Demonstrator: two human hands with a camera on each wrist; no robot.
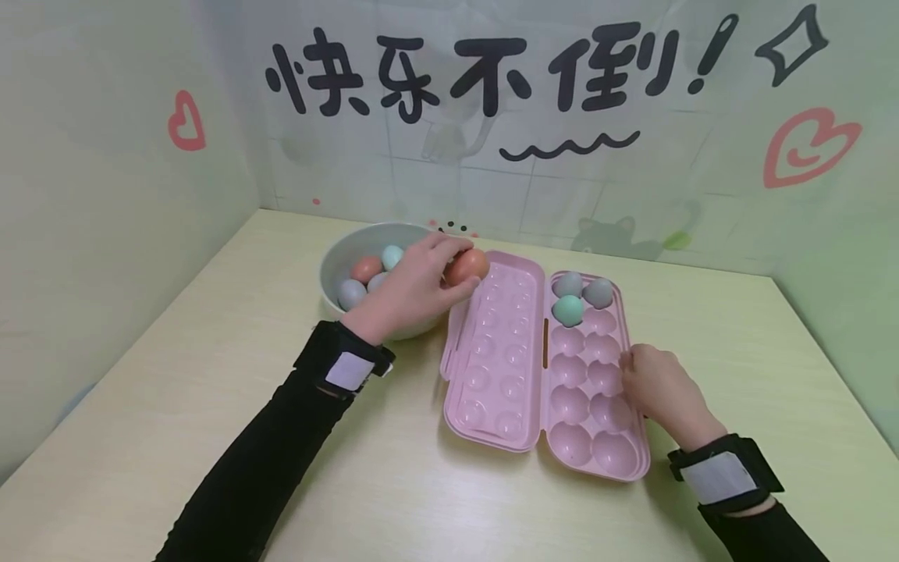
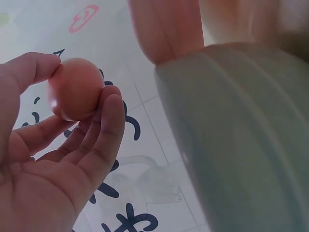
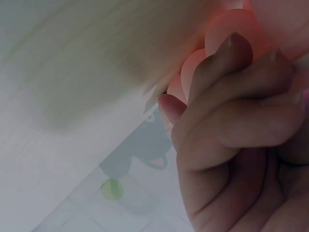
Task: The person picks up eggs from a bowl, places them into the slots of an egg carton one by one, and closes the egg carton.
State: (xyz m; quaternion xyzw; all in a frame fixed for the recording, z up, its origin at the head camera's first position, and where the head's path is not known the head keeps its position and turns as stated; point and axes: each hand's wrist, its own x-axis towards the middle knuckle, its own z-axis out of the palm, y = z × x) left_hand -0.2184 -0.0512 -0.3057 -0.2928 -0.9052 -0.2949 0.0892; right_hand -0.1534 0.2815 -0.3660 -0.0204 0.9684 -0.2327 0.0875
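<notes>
My left hand (image 1: 414, 287) holds a brown egg (image 1: 468, 268) between thumb and fingertips, above the bowl's right rim and beside the carton's lid. In the left wrist view that egg (image 2: 76, 90) is pinched clear of the palm. A pink egg carton (image 1: 541, 406) lies unfolded on the table, its lid half to the left. Two grey eggs (image 1: 598, 293) and one green egg (image 1: 568, 311) sit in the far cups of its right half. My right hand (image 1: 663, 390), fingers curled, grips the carton's right edge; in the right wrist view its fingers (image 3: 231, 111) lie against the rounded cup undersides.
A pale grey-green bowl (image 1: 335, 248) stands at the back left of the light wooden table (image 1: 211, 375), with several brown, grey and pale blue eggs in it. Printed wall sheets (image 1: 393, 172) enclose the table at the back and both sides.
</notes>
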